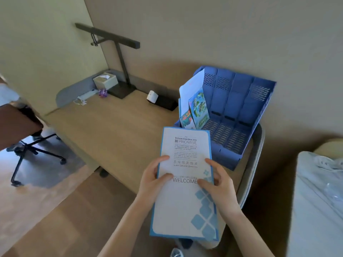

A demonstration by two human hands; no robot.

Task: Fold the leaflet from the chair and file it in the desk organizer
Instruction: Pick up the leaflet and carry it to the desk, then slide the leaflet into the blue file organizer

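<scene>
Both hands hold the leaflet (182,199) in the air above the desk's near edge, close to its right end. Left hand (152,184): thumb pressed on the printed face beside the word "WELCOME", the other fingers curled round the left edge, pinching the sheet. Right hand (220,188): thumb on the face near the right edge, fingers behind, also pinching. The leaflet is a long white sheet with a blue border, blue squares at its lower right, and the print "Hilton Garden Inn PROMISE" near the top. It looks flat; whether it is folded I cannot tell.

The blue desk organizer (235,108) stands at the desk's (115,127) right end, against the wall, just beyond the leaflet's top edge. Its leftmost slot holds white paper and coloured cards (199,108); the other slots show bare slatted floors.

Far left corner: black desk lamp (118,62), tissue box (105,81). A white cube (152,96) sits mid-back. An office chair (22,132) stands left of the desk.
</scene>
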